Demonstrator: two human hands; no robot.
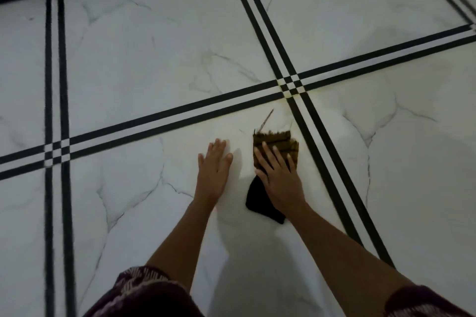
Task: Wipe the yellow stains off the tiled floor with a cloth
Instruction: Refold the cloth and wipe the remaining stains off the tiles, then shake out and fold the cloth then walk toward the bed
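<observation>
Marble-look tiled floor (144,59): one brown-and-black cloth (277,143) beside the black-stripe crossing (291,85). Right hand (279,179) flat, fingers spread, pressing cloth. Left hand (215,162) flat beside it. Faint yellow stains (286,95) at crossing.

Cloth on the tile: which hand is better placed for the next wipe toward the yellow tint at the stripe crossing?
Right. The right hand already presses the cloth, just short of the yellowish stain. The left hand lies flat on bare tile, bracing.

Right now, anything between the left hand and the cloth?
Nothing: in the head view only bare white tile separates the flat left hand from the cloth under the right hand.
</observation>
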